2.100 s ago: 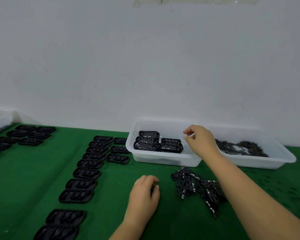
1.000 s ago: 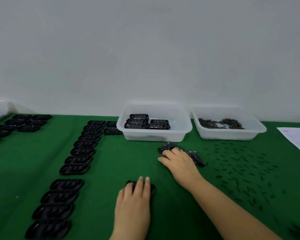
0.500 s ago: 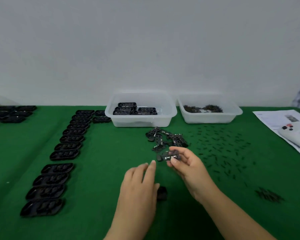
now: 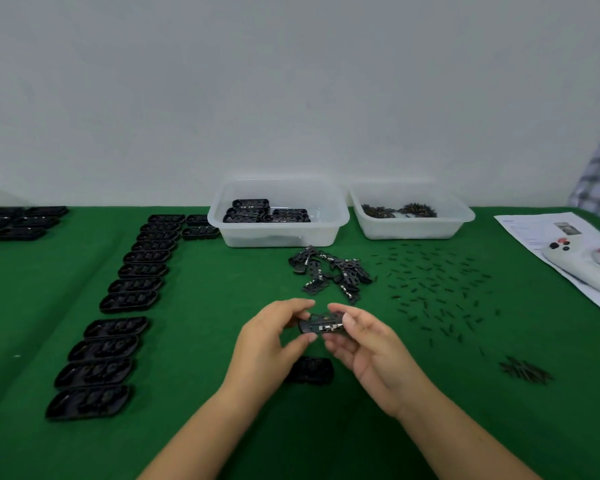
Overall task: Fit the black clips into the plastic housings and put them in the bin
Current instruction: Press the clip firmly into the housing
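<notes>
— Where's the clip (image 4: 323,324) now?

— Lifted above the tabletop (image 4: 201,341), straight in front of the bin (image 4: 278,213). Half a second ago only our right hand (image 4: 368,344) pinched it; now our left hand (image 4: 271,337) has come off the loose housing (image 4: 310,369) and pinches the other end.

— So fitting comes next?

— We'd judge so — that housing lies just below our hands, nearer us than the bin.

— Any writing?

— A printed sheet (image 4: 548,237) far right of the bin — too small to read.
</notes>
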